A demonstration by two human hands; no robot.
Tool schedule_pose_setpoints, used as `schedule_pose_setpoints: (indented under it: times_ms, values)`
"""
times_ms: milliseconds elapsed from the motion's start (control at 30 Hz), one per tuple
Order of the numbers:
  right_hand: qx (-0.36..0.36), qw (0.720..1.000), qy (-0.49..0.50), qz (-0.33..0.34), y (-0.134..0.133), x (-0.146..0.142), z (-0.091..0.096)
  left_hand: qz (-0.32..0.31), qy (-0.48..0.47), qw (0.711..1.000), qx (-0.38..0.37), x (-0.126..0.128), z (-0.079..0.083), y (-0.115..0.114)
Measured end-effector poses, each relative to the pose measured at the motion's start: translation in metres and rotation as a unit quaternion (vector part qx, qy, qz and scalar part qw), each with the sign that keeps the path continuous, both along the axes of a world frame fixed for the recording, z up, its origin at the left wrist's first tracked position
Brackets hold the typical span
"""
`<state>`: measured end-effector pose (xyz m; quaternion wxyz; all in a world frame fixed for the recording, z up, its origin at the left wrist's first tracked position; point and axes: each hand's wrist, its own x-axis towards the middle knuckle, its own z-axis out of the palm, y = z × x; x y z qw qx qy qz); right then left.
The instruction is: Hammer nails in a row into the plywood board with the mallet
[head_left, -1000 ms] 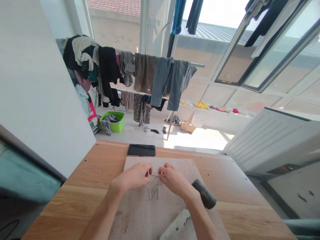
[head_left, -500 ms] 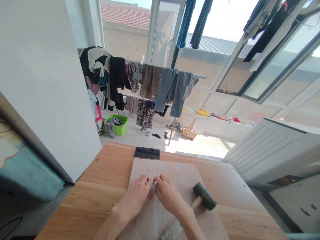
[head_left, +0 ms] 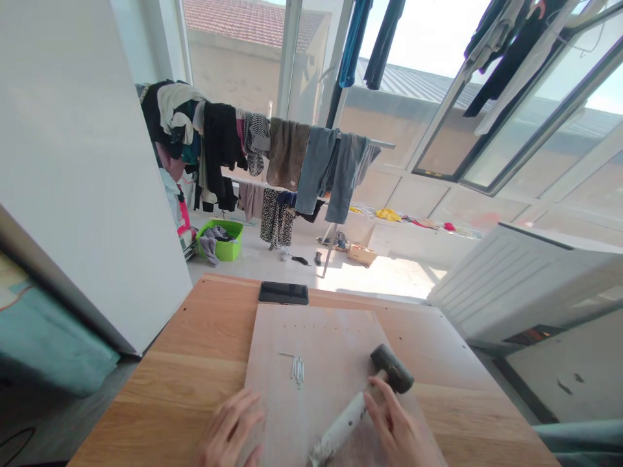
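A pale wooden board (head_left: 277, 415) lies on a larger wood-grain panel (head_left: 160, 389). Several thin silver nails (head_left: 298, 370) rest in a small bunch on the board, one lying crosswise at their top end. My left hand (head_left: 231, 428) is spread over the board's lower left edge, fingers apart and holding nothing. On the right lies a mallet (head_left: 341, 425) with a black head and a whitish, worn handle. My right hand (head_left: 396, 425) has its thumb and forefinger closed on the handle just below the head; the other fingers are partly hidden.
A black phone (head_left: 283, 293) lies at the board's far edge, near a row of small holes. Beyond the panel stand a laundry rack (head_left: 316, 172) and a green basket (head_left: 228, 243). A white cabinet side (head_left: 87, 162) rises on the left; a white ribbed unit (head_left: 516, 285) stands right.
My hands have parted from the middle of the board, where the nails now show. The left has drawn back to the lower left; the right has moved over to the mallet.
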<state>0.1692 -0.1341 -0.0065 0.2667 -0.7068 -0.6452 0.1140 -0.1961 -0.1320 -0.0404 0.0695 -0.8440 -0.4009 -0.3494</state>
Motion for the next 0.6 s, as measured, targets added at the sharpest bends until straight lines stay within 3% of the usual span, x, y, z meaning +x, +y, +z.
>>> schedule_pose_setpoints:
  times_ms: [133,267,367,467,600]
  values:
    - [0.04,0.999,0.027,0.007,0.003,-0.025,-0.008,-0.038,0.079,0.996,0.028,0.003,0.005,-0.012]
    - [0.051,0.996,0.047,0.057,0.0,-0.064,-0.015,-0.021,0.107,0.993,0.035,0.003,0.013,-0.018]
    - [0.086,0.991,0.071,0.08,-0.009,-0.078,-0.027,-0.014,0.123,0.991,0.05,0.004,0.016,-0.021]
    - [0.11,0.993,0.032,0.024,-0.016,-0.053,-0.035,-0.008,0.124,0.991,0.046,0.007,0.019,-0.023]
    - [0.13,0.974,-0.161,-0.087,-0.024,0.03,-0.038,-0.012,0.11,0.993,0.042,0.012,0.021,-0.022]
